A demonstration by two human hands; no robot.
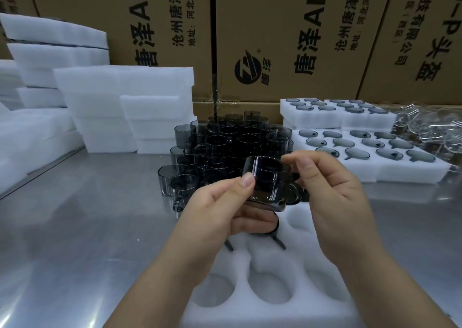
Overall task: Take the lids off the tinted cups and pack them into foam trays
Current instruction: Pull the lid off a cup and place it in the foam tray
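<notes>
A cup was pinched by left grip and right grip just above the tray, whose pockets were mostly unfilled, with many cups unpacked behind it, beside filled trays.

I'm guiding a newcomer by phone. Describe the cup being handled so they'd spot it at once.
Find the white foam tray with round holes nearest the camera. Above its far end, the left hand and right hand hold one smoky grey glass cup with a handle. Unlike the standing cluster of tinted cups behind, it is lifted and tilted.
</notes>
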